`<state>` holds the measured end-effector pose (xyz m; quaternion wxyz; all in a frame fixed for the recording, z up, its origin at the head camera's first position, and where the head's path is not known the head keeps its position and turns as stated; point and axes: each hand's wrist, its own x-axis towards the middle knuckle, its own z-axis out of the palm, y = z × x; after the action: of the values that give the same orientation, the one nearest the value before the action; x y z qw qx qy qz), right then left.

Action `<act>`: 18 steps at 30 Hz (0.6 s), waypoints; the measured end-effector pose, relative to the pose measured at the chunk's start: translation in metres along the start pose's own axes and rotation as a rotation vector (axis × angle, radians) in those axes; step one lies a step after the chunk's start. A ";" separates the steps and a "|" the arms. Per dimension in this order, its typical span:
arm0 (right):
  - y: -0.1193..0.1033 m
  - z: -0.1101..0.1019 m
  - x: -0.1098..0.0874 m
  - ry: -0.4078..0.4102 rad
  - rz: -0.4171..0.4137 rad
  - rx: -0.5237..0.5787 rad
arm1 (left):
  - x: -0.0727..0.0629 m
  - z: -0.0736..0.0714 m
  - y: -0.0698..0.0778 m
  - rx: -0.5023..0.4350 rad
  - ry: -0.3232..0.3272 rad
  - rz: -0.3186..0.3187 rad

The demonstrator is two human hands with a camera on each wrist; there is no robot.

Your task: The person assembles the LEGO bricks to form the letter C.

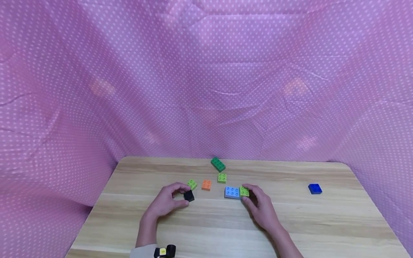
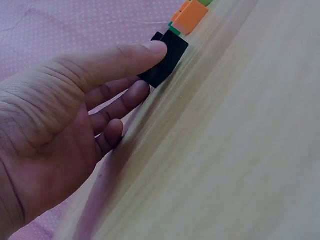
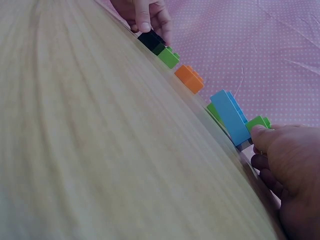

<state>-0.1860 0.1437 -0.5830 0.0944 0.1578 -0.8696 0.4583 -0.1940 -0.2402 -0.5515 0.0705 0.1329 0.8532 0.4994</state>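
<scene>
My left hand (image 1: 164, 200) pinches a black building brick (image 1: 189, 195) between thumb and fingers; the left wrist view shows the thumb across the side of the black brick (image 2: 167, 58). Right behind it lies a lime green brick (image 1: 191, 184), close to the index fingertip. With thumb and index finger, my right hand (image 1: 262, 209) grips another lime green brick (image 1: 244, 191) at its right end. That brick stands directly against a longer light blue brick (image 1: 232, 192); in the right wrist view the light blue brick (image 3: 230, 117) shows its long side, tilted.
Between the hands lies an orange brick (image 1: 206, 185), with a third lime green brick (image 1: 222, 178) just behind. A longer dark green brick (image 1: 218, 164) is at the table's back edge. Far right sits a dark blue brick (image 1: 315, 189). Pink dotted cloth (image 1: 206, 89) surrounds the wooden table (image 1: 206, 233).
</scene>
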 end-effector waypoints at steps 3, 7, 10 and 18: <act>0.000 0.000 0.001 0.006 -0.005 -0.006 | 0.001 0.000 0.000 0.016 0.016 -0.010; 0.001 0.000 0.001 0.002 0.007 -0.004 | 0.002 0.000 -0.001 0.024 0.033 -0.026; 0.002 0.000 0.002 -0.007 0.016 0.002 | 0.003 -0.001 -0.001 0.017 0.045 -0.039; 0.003 0.002 0.002 0.016 -0.024 -0.005 | 0.004 -0.003 0.005 0.004 0.034 -0.036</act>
<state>-0.1891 0.1429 -0.5855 0.1073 0.1645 -0.8680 0.4561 -0.1975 -0.2390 -0.5461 0.0649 0.1091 0.8576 0.4983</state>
